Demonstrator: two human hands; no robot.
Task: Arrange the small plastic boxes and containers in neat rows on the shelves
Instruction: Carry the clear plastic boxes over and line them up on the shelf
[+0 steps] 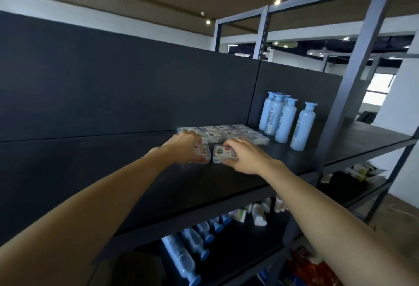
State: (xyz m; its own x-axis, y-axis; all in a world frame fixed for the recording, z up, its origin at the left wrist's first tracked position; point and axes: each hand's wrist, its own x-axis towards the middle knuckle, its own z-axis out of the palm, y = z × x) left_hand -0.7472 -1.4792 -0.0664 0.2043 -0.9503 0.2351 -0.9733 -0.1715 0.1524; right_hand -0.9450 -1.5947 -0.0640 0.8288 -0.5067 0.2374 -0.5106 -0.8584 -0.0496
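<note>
Head view, looking forward and slightly down along two bare forearms reaching onto a dark shelf point(136, 172) of a metal-framed rack point(353, 74). Left hand point(184, 147), fingers curled down over a small clear plastic box point(202, 151) with a red-and-white label, thumb at its near edge, gripping it on the shelf surface. Right hand point(246, 156), likewise curled around a second clear box point(223, 153), fingertips along its far edge and thumb tucked at the near side, holding it just beside the first, a narrow gap between the two. Directly behind both hands, neat rows of matching clear boxes point(226, 132) lying flat and close together, possibly three rows deep, though blur makes the count uncertain. To the right of those rows, a cluster of pale blue bottles point(285, 117) with blue caps standing upright near the shelf's dark back panel point(113, 81). On the lower shelf point(238, 258), more blue-capped bottles point(192, 247) lying on their sides, with blurred white packages point(258, 215) further back.
</note>
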